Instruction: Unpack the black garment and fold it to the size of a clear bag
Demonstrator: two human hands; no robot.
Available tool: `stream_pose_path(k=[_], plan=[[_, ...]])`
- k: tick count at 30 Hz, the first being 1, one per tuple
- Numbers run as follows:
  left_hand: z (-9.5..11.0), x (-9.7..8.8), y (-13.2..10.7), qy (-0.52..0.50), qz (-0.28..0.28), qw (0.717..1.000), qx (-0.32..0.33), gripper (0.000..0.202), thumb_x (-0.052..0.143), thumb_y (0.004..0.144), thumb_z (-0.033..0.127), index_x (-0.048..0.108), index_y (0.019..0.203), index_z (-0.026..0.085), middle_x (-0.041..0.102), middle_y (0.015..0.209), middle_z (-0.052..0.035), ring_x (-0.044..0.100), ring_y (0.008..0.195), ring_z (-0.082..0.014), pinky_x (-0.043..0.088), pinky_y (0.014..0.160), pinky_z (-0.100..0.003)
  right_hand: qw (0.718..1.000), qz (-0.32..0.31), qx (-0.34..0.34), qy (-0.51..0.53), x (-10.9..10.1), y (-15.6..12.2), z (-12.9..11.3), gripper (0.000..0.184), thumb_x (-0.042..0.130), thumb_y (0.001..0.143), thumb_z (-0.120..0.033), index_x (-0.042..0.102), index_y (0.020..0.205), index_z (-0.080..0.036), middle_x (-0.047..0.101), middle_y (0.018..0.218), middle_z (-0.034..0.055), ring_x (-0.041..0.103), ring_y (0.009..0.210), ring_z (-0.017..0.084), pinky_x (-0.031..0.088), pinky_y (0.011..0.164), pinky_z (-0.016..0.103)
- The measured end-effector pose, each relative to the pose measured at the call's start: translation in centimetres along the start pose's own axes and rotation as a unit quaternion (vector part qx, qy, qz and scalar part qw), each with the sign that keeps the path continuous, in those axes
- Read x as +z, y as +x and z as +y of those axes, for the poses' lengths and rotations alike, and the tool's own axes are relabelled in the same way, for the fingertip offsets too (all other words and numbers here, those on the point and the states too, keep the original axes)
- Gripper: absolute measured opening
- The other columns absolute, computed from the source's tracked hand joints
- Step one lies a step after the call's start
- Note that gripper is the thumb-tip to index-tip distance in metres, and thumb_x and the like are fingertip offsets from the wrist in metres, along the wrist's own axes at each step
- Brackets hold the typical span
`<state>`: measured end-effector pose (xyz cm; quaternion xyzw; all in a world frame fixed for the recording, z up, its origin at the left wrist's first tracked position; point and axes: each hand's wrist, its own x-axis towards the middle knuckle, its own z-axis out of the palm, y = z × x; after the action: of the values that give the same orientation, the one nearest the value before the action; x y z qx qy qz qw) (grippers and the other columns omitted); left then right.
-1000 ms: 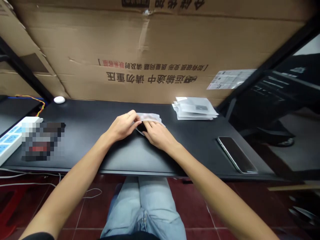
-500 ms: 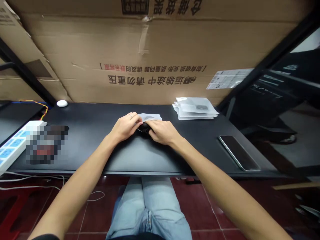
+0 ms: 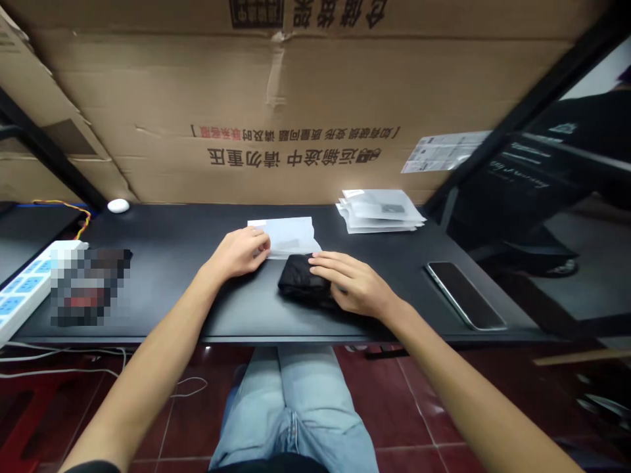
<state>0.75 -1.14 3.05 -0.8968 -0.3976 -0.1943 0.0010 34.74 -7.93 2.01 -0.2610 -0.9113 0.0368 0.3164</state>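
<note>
Your left grip point(image 3: 239, 253) lies loose and slightly curled, its fingertips on the lower left edge of a translucent plastic bag point(image 3: 288, 236), with no pinch on it; your right grip point(image 3: 355, 284) is open, its fingers stretched flat over the right end of a folded black garment point(image 3: 300, 281), resting there rather than clenching; the garment sits between your hands on the black bench point(image 3: 162, 230), just below the bag, and the bag lies flat; further back to the right is a stack of similar bags point(image 3: 379, 211); a smartphone point(image 3: 466, 295) lies near the bench's front right edge, well apart from your right grip; a white power strip point(image 3: 22, 292) sits at the left edge, beside a pixelated patch point(image 3: 89, 286) that hides whatever lies there; a small white oval object point(image 3: 118, 205) sits at the back left; a large printed cardboard carton point(image 3: 296, 85) stands behind the bench; your jeans point(image 3: 290, 407) show below its front edge, above a dark red tile floor point(image 3: 394, 407).
</note>
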Motion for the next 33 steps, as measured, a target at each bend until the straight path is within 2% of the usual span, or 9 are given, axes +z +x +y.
stream_pose_path(k=[3,6,8,10,14,19,25,28,33], plan=[[0.4,-0.1,0.0,-0.033,0.022,0.999,-0.018,0.021,0.066,0.097,0.029,0.069,0.117,0.025,0.073,0.124,-0.0090,0.069,0.116,-0.0292,0.058,0.097,-0.043,1.000,0.011,0.027,0.008,-0.8,-2.6,0.4,0.057,0.056,0.096,-0.003,0.074,0.141,-0.034,0.075,0.147,0.0047,0.066,0.145,0.030,0.059,0.122,0.058],[1.8,1.1,0.8,-0.065,0.052,0.996,-0.039,0.040,0.057,0.104,0.031,0.063,0.142,0.023,0.065,0.150,-0.0138,0.062,0.139,-0.0313,0.052,0.117,-0.049,0.997,0.036,0.065,0.023,-1.2,-4.9,0.9,0.054,0.052,0.098,-0.003,0.077,0.135,-0.034,0.075,0.146,0.0047,0.065,0.147,0.029,0.059,0.122,0.059],[3.1,2.5,1.5,-0.060,0.020,0.997,-0.036,0.053,0.050,0.109,0.037,0.053,0.161,0.023,0.051,0.170,-0.0150,0.048,0.157,-0.0351,0.041,0.129,-0.057,0.994,0.038,0.092,0.035,-1.4,-5.9,1.0,0.053,0.050,0.099,-0.004,0.079,0.132,-0.034,0.076,0.146,0.0042,0.064,0.148,0.029,0.058,0.123,0.060],[4.3,3.8,2.0,-0.045,-0.041,0.997,-0.041,0.062,0.044,0.113,0.047,0.041,0.172,0.029,0.036,0.182,-0.0118,0.031,0.169,-0.0396,0.027,0.135,-0.067,0.991,0.032,0.118,0.051,-1.7,-6.3,0.9,0.051,0.048,0.102,-0.006,0.080,0.129,-0.035,0.076,0.145,0.0032,0.065,0.147,0.028,0.057,0.124,0.060],[4.6,5.2,1.9,-0.037,-0.131,0.987,-0.087,0.069,0.032,0.113,0.065,0.035,0.176,0.037,0.026,0.186,-0.0082,0.017,0.173,-0.0443,0.014,0.133,-0.078,0.982,0.021,0.163,0.098,-2.3,-6.3,0.5,0.041,0.048,0.110,-0.018,0.080,0.130,-0.035,0.076,0.146,0.0036,0.066,0.146,0.029,0.055,0.126,0.059],[0.7,3.6,0.1,-0.021,-0.159,0.982,-0.098,0.073,0.026,0.113,0.069,0.030,0.178,0.037,0.019,0.187,-0.0073,0.012,0.174,-0.0422,0.011,0.133,-0.079,0.977,0.005,0.179,0.113,-2.6,-6.2,0.3,0.030,0.058,0.112,-0.033,0.077,0.135,-0.033,0.073,0.151,0.0055,0.062,0.150,0.032,0.052,0.128,0.060],[-6.3,0.1,-3.3,0.000,-0.163,0.983,-0.085,0.069,0.026,0.114,0.065,0.033,0.177,0.036,0.026,0.186,-0.0069,0.020,0.173,-0.0355,0.015,0.136,-0.070,0.989,0.012,0.130,0.076,-1.9,-6.6,0.8,0.033,0.060,0.111,-0.031,0.074,0.140,-0.033,0.072,0.153,0.0068,0.060,0.152,0.033,0.052,0.127,0.062],[-9.3,-1.1,-4.8,0.023,-0.176,0.979,-0.100,0.069,0.023,0.114,0.064,0.030,0.178,0.037,0.022,0.187,-0.0052,0.018,0.174,-0.0348,0.011,0.136,-0.069,0.991,0.001,0.124,0.056,-1.7,-6.7,0.7,0.036,0.064,0.109,-0.032,0.072,0.145,-0.033,0.066,0.160,0.0070,0.056,0.156,0.034,0.050,0.129,0.063],[-12.0,-2.2,-5.7,0.044,-0.206,0.973,-0.091,0.071,0.023,0.114,0.066,0.023,0.179,0.039,0.016,0.188,-0.0027,0.012,0.175,-0.0364,0.009,0.136,-0.069,0.988,-0.050,0.139,0.046,-1.9,-6.3,0.2,0.043,0.056,0.113,-0.032,0.063,0.156,-0.035,0.056,0.170,0.0037,0.047,0.163,0.031,0.044,0.134,0.061]])
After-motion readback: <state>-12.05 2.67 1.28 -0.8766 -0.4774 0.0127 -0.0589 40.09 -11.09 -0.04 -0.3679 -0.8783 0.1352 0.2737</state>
